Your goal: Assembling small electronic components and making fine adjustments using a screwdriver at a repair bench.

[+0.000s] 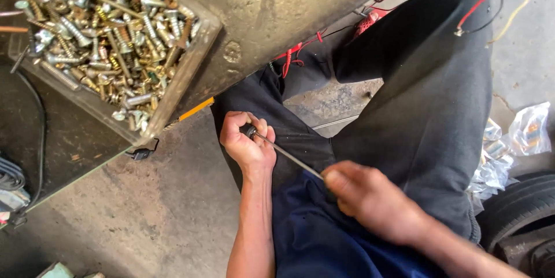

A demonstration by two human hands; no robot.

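My left hand (245, 142) is closed around a small dark metal part at the tip of a thin metal rod (287, 155), above my lap. The rod runs down and to the right into my right hand (370, 197), which grips its other end; the handle is hidden inside the fist. Both hands hover over my dark trousers (428, 98) and blue shirt (324, 237).
A metal tray (191, 64) heaped with several screws and bolts (104, 29) sits on a dark worn bench at the upper left. Red and yellow wires (480, 3) trail over the concrete floor. Crumpled clear plastic bags (509, 145) and a tyre (520, 208) lie at the right.
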